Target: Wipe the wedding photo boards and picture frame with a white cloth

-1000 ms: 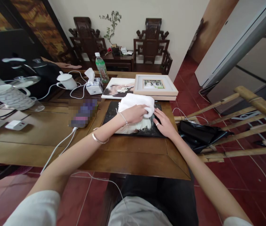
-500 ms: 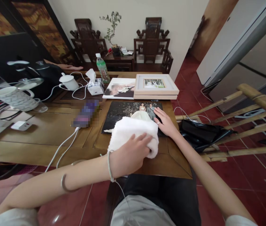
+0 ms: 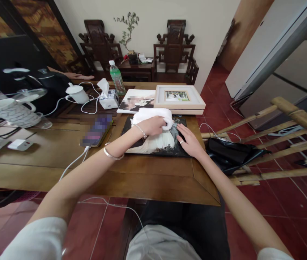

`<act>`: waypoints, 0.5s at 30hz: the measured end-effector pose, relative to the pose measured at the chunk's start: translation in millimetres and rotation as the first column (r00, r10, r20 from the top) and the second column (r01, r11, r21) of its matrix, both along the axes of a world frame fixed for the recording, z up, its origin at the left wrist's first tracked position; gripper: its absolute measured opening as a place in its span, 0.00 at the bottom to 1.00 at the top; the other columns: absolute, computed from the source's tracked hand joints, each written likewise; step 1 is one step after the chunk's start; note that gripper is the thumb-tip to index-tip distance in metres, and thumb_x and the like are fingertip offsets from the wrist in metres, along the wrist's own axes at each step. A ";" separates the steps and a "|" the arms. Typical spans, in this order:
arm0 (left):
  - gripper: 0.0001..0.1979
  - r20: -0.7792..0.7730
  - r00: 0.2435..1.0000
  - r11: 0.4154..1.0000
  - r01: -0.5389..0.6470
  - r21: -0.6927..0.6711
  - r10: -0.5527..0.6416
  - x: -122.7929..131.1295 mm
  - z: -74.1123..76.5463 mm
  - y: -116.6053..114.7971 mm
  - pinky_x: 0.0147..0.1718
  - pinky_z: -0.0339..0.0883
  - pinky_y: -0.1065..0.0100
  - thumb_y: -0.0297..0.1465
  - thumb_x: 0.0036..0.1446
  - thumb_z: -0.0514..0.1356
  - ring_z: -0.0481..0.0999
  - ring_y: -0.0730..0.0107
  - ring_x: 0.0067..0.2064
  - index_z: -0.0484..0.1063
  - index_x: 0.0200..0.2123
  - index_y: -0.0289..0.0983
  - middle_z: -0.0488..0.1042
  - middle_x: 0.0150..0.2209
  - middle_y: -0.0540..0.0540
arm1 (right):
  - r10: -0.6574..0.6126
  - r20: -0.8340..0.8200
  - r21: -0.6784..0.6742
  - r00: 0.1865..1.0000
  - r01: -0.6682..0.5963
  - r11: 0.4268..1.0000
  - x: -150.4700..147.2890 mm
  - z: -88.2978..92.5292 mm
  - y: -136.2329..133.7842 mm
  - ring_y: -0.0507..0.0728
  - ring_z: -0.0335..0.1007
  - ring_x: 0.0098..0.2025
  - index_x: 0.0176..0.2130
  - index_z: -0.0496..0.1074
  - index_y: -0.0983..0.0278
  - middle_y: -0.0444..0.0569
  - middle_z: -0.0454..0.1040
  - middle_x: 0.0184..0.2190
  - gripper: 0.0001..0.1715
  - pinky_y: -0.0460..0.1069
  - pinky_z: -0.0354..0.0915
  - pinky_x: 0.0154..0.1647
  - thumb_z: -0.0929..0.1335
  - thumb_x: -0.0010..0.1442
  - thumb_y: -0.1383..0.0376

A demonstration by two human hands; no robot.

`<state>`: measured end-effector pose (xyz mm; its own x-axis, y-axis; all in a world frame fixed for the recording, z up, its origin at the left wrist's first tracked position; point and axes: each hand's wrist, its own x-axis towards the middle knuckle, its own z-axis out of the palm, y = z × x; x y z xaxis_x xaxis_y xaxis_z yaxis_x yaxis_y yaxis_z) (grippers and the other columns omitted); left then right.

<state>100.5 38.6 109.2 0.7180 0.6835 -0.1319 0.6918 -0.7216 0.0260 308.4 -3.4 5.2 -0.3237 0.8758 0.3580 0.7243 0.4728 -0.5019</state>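
Note:
A dark wedding photo panel (image 3: 158, 143) lies flat on the wooden table (image 3: 153, 177). Across its far part rests a folded white towel (image 3: 149, 114), covering the couple's upper bodies. My left hand (image 3: 154, 126) is closed on the towel's near side, with fingers curled at its rolled right end. On the panel's right side my right hand (image 3: 189, 140) lies flat with fingers stretched out, a ring on one finger. Its fingertips are close to the towel but apart from it.
Beyond the panel are a framed photo (image 3: 179, 99) and a photo print (image 3: 135, 99). To the left lie a phone (image 3: 97, 130) on a cable, a tissue box (image 3: 108, 99), a green-labelled bottle (image 3: 117, 77), a lidded cup (image 3: 77, 94) and a mug (image 3: 11, 112). A bamboo chair (image 3: 278, 133) stands right.
My left hand has moved the towel away from me, from the panel's near edge to its far edge. The white gown now shows. My right hand has stayed nearly in place.

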 end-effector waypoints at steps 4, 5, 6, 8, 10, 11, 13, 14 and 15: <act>0.15 0.004 1.000 1.000 0.010 0.025 -0.011 1.5 -5.2 -33.9 0.49 0.67 0.64 0.19 0.55 0.50 0.74 0.59 0.50 0.76 0.39 0.30 0.73 0.52 0.35 | -0.003 0.013 -0.019 1.000 0.003 1.000 -0.2 -0.8 0.5 0.64 0.50 0.68 0.63 0.60 0.69 0.59 0.59 0.65 0.31 0.63 0.49 0.68 0.58 0.65 0.59; 0.15 0.001 1.000 0.999 0.026 0.042 -0.026 2.0 -5.7 -51.1 0.49 0.67 0.63 0.19 0.55 0.50 0.73 0.58 0.52 0.76 0.40 0.30 0.70 0.56 0.34 | -0.001 0.013 -0.023 1.000 0.001 1.000 -0.1 -1.1 0.9 0.64 0.50 0.68 0.63 0.60 0.68 0.58 0.59 0.65 0.31 0.63 0.49 0.68 0.58 0.65 0.59; 0.15 -0.027 0.999 0.998 0.037 0.050 -0.035 2.2 -5.5 -70.4 0.50 0.67 0.62 0.19 0.55 0.51 0.72 0.56 0.54 0.76 0.39 0.29 0.68 0.57 0.33 | 0.001 0.011 -0.027 1.000 -0.001 1.000 0.1 -1.3 1.3 0.64 0.50 0.68 0.64 0.60 0.67 0.58 0.59 0.65 0.31 0.63 0.49 0.68 0.58 0.65 0.59; 0.13 -0.057 0.994 0.995 0.091 0.037 -0.089 1.6 -3.3 -110.9 0.52 0.66 0.57 0.21 0.56 0.53 0.68 0.51 0.58 0.76 0.38 0.31 0.67 0.58 0.34 | 0.007 0.008 -0.036 1.000 -0.006 0.999 0.4 -1.5 1.7 0.64 0.49 0.68 0.64 0.59 0.66 0.57 0.58 0.66 0.31 0.64 0.49 0.68 0.58 0.65 0.59; 0.11 -0.057 0.988 0.990 0.143 0.013 -0.142 -0.6 0.1 -146.9 0.53 0.66 0.55 0.24 0.57 0.54 0.64 0.49 0.61 0.77 0.38 0.33 0.65 0.61 0.36 | 0.006 0.005 -0.042 1.000 -0.006 0.999 0.3 -1.2 1.6 0.64 0.49 0.68 0.64 0.59 0.66 0.57 0.58 0.66 0.31 0.64 0.49 0.68 0.58 0.65 0.59; 0.10 -0.048 0.984 0.985 0.173 0.000 -0.173 -2.1 1.4 -160.8 0.52 0.66 0.55 0.25 0.57 0.55 0.63 0.49 0.62 0.77 0.37 0.34 0.65 0.61 0.36 | 0.004 0.006 -0.044 1.000 -0.003 0.999 0.1 -1.0 1.4 0.64 0.49 0.69 0.64 0.59 0.67 0.57 0.58 0.66 0.31 0.63 0.49 0.68 0.58 0.65 0.59; 0.09 -0.019 0.979 0.979 0.201 -0.019 -0.201 -5.8 2.5 -177.0 0.53 0.66 0.55 0.27 0.57 0.56 0.62 0.50 0.63 0.77 0.35 0.35 0.64 0.62 0.38 | -0.006 0.007 -0.048 1.000 0.006 0.999 -0.4 -0.5 0.9 0.63 0.49 0.69 0.64 0.59 0.67 0.58 0.58 0.66 0.31 0.63 0.49 0.68 0.58 0.65 0.59; 0.09 -0.005 0.979 0.979 0.202 -0.026 -0.202 -7.8 2.1 -178.7 0.53 0.65 0.55 0.26 0.57 0.56 0.62 0.50 0.63 0.76 0.35 0.35 0.63 0.62 0.38 | -0.010 0.007 -0.050 1.000 0.010 0.999 -0.6 -0.4 0.8 0.63 0.49 0.69 0.64 0.59 0.67 0.57 0.58 0.66 0.31 0.63 0.49 0.68 0.58 0.65 0.59; 0.09 0.007 0.981 0.981 0.192 -0.031 -0.192 -9.8 1.1 -176.0 0.54 0.65 0.55 0.26 0.57 0.55 0.62 0.51 0.63 0.76 0.35 0.35 0.63 0.63 0.39 | -0.011 0.005 -0.051 1.000 0.011 0.999 -0.7 -0.3 0.7 0.63 0.49 0.69 0.64 0.59 0.66 0.57 0.58 0.66 0.31 0.63 0.49 0.68 0.58 0.65 0.59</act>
<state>90.7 -137.4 110.3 0.8362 0.5281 -0.1482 0.5400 -0.8399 0.0538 307.6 -2.7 4.9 -0.3154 0.8965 0.3110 0.7317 0.4385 -0.5219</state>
